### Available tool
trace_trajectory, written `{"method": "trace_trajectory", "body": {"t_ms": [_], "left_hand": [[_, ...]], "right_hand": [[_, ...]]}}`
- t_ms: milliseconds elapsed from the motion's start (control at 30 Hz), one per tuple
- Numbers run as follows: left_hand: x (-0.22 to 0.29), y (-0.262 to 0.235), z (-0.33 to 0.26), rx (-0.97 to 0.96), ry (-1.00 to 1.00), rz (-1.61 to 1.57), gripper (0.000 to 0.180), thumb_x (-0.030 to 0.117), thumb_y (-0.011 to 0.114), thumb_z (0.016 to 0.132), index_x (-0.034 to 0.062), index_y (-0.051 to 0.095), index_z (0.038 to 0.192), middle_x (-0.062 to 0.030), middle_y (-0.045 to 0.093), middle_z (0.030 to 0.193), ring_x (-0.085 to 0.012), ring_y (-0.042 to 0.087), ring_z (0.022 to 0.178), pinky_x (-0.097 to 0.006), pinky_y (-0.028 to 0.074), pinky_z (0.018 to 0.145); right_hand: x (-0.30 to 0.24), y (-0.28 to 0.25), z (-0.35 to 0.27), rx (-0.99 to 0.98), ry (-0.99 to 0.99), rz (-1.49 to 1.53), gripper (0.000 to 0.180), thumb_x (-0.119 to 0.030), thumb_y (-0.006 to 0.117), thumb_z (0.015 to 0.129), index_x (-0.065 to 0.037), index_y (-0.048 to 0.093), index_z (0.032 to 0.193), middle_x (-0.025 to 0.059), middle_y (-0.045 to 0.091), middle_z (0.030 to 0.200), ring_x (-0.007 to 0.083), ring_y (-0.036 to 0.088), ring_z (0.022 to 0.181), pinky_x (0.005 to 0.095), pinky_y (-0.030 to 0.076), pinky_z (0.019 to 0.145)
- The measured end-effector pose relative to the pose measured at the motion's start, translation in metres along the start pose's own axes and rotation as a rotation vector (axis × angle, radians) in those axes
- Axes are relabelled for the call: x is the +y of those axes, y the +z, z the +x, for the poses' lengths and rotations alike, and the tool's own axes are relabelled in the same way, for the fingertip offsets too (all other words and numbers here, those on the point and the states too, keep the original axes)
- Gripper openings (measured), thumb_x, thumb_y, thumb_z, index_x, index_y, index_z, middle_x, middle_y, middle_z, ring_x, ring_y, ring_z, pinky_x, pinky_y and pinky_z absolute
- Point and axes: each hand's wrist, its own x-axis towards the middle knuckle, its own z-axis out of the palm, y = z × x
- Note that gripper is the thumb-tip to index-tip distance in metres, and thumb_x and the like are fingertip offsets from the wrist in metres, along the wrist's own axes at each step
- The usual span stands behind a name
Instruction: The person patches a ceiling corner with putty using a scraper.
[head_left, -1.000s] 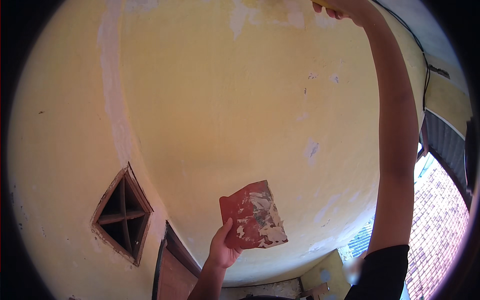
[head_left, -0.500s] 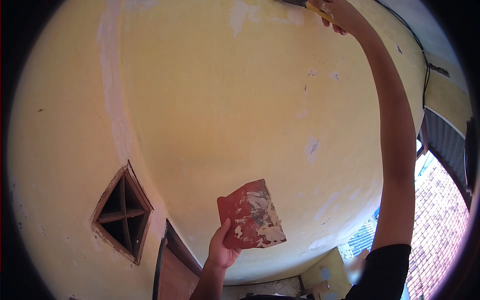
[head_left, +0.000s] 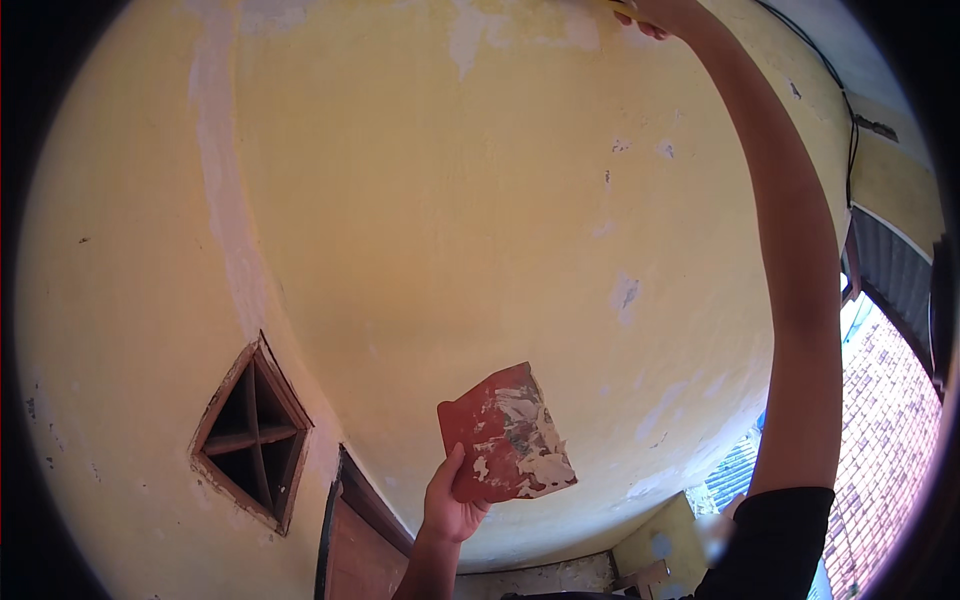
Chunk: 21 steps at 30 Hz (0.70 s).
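My left hand (head_left: pixel 455 510) is closed on the lower left edge of a red putty spreader (head_left: pixel 490 440), thumb on its face. Whitish putty is smeared over the spreader's right half, thickest along the right edge. My right arm stretches up to the top of the view, where my right hand (head_left: pixel 662 18) is partly cut off. Its fingers wrap round the yellow handle of a putty knife (head_left: pixel 622 9). Most of the knife lies beyond the upper edge, close to pale patches (head_left: pixel 480 35) on the yellow wall (head_left: pixel 430 220).
A diamond-shaped wooden vent (head_left: pixel 255 437) is set in the wall at left, above a brown door (head_left: pixel 360 545). A pale filled strip (head_left: pixel 220 150) runs up the wall. Black cables (head_left: pixel 825 65) hang at upper right. A tiled roof (head_left: pixel 890 450) shows outside.
My right hand has shifted slightly up and left, taking more of the putty knife out of view. The spreader stays in my left hand, almost in the same place.
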Motion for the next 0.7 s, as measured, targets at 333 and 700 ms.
{"method": "trace_trajectory", "body": {"t_ms": [333,700], "left_hand": [[-0.012,0.011,-0.007,0.016,0.111,0.033,0.045,0.032,0.040,0.112,0.0040,0.043,0.147,-0.0140,0.060,0.141,-0.0273,0.063,0.126,-0.047,0.054,0.107],[-0.006,0.031,-0.012,0.026,0.130,0.083,0.045,0.032,0.041,0.111,0.0035,0.045,0.146,-0.0138,0.061,0.140,-0.0271,0.063,0.126,-0.047,0.054,0.107]], "right_hand": [[0.055,-0.079,-0.051,-0.072,0.051,0.223,0.043,-0.042,0.057,0.106,-0.002,0.070,0.100,0.0034,0.062,0.079,0.0137,0.055,0.064,0.0323,0.047,0.057],[-0.026,0.011,-0.034,0.363,-0.299,-0.502,0.034,-0.018,0.051,0.104,-0.014,0.065,0.135,0.0160,0.067,0.116,0.0335,0.065,0.109,0.0427,0.056,0.092]]}}
